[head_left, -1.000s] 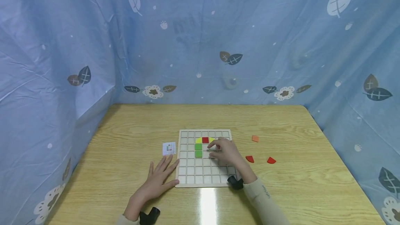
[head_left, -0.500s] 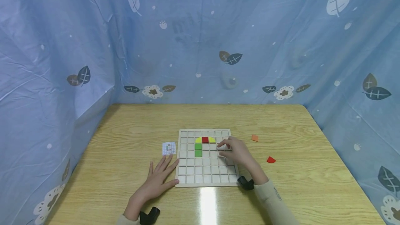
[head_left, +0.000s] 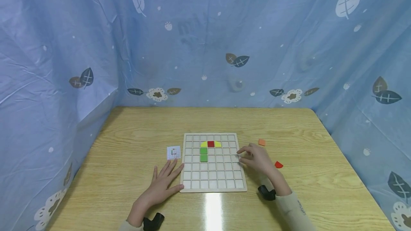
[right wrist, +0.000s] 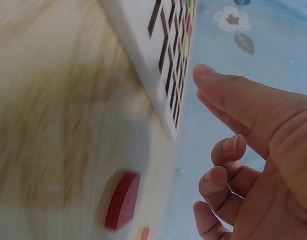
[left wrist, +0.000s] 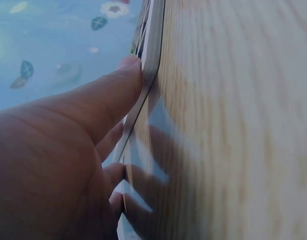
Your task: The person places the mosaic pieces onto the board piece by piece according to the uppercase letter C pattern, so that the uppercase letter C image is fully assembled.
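Note:
My left hand (head_left: 160, 186) lies with fingers spread at the left side of the wooden grid board (head_left: 192, 190). In the left wrist view its thumb (left wrist: 116, 92) touches the board's edge. My right hand (head_left: 258, 158) hovers at the board's right edge, thumb and index finger apart, other fingers loosely curled, with nothing seen between them. On the board are two green squares (head_left: 203, 154), a red square (head_left: 210, 144) and yellow quarter-round tiles (head_left: 218, 144). A red quarter-round tile (head_left: 278, 164) lies right of my right hand; the right wrist view shows a red tile (right wrist: 122, 202) below it.
An orange tile (head_left: 262, 142) lies on the table beyond my right hand. Left of the board is a small printed grid card (head_left: 173, 152), close to my left fingertips. A blue patterned curtain (head_left: 205, 45) hangs around the wooden table (head_left: 144, 124).
My right hand has moved right, from over the board to its right edge, uncovering the right yellow tile. It now covers where a red quarter-round tile lay. My left hand stays put.

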Motion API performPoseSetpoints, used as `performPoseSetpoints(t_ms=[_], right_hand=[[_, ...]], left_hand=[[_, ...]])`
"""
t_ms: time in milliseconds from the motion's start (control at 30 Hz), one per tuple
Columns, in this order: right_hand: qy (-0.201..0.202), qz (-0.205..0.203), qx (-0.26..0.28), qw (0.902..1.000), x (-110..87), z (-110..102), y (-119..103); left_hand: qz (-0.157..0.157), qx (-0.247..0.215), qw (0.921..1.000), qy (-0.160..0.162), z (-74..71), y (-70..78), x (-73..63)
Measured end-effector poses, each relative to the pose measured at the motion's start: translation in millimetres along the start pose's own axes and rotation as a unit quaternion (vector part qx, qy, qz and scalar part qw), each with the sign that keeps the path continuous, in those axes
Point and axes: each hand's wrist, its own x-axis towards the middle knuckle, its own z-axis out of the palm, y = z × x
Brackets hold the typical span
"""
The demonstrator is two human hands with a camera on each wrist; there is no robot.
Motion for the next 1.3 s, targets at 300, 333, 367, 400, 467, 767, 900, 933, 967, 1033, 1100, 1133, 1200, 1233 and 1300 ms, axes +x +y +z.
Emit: performPoseSetpoints(t_ms=[300,333,367,400,467,767,900,933,967,1033,1100,1133,1200,1233,1300], right_hand=[[0.019,-0.011,-0.013,0.9997,-17.6,-7.0,20.5],[0.019,-0.012,-0.014,0.9996,-19.6,-7.9,22.5],[0.019,-0.012,-0.015,0.9996,-21.4,-8.6,24.7],[0.019,-0.014,-0.016,0.9996,-23.3,-9.7,26.6],[0.018,-0.014,-0.016,0.9996,-26.9,-12.2,29.8],[0.005,0.005,-0.027,0.9996,-39.4,-22.5,43.3],[0.003,0.017,-0.035,0.9992,-43.2,-24.1,47.5],[0.003,0.020,-0.035,0.9992,-43.8,-24.2,48.3],[0.003,0.022,-0.036,0.9991,-44.2,-24.2,48.9],[0.003,0.026,-0.037,0.9990,-44.7,-24.2,49.5],[0.002,0.033,-0.037,0.9988,-44.9,-24.3,49.6],[0.000,0.037,-0.037,0.9986,-45.0,-24.3,49.4],[-0.003,0.043,-0.037,0.9984,-45.1,-24.5,48.8],[-0.005,0.046,-0.037,0.9982,-45.2,-24.6,48.5],[-0.006,0.050,-0.036,0.9981,-45.5,-24.8,48.0]], left_hand=[[-0.009,0.003,0.9998,-0.015,-2.2,0.6,-0.9],[-0.010,0.004,0.9998,-0.017,-2.3,0.5,-0.8],[-0.011,0.004,0.9998,-0.018,-2.3,0.4,-0.7],[-0.011,0.004,0.9997,-0.019,-2.4,0.3,-0.7],[-0.013,0.005,0.9997,-0.022,-2.5,0.1,-0.8],[-0.009,0.009,0.9997,-0.019,-3.2,-0.2,-0.5],[-0.008,0.014,0.9997,-0.020,-2.8,-0.8,-0.1],[-0.008,0.015,0.9997,-0.020,-2.7,-0.9,0.0],[-0.007,0.015,0.9996,-0.020,-2.7,-0.9,0.0],[-0.008,0.014,0.9997,-0.021,-2.7,-0.9,-0.1],[-0.006,0.011,0.9997,-0.019,-2.4,-0.8,-0.1],[-0.005,0.009,0.9998,-0.018,-2.2,-0.8,-0.2],[-0.003,0.008,0.9999,-0.014,-1.5,-1.2,-0.2],[-0.002,0.009,0.9999,-0.013,-1.0,-1.5,-0.2],[0.000,0.009,0.9999,-0.010,-0.1,-2.2,-0.3]])
